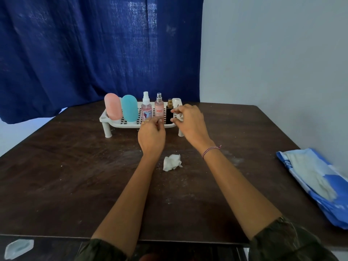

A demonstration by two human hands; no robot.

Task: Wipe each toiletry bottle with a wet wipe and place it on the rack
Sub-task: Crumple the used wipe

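Colours: pink bottle [113,108], teal bottle [129,108], black spray bottle [169,114]; white rack [120,125] with slotted grid; dark brown bench [75,176]; navy curtain [94,44]; blue-and-white wipe packet [316,178].

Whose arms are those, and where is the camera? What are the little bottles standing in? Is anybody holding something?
There is no machine here. These are a person's two bare arms, and the one picture comes from a camera on their head, looking down at a dark table. A white rack holds a pink bottle, a teal bottle, a clear sprayer, a pink sprayer and a black bottle. The left hand reaches to the pink sprayer and the right hand to the black bottle. I cannot tell if either really grips. A crumpled wipe lies between the arms, unheld. A blue pack lies at the right.
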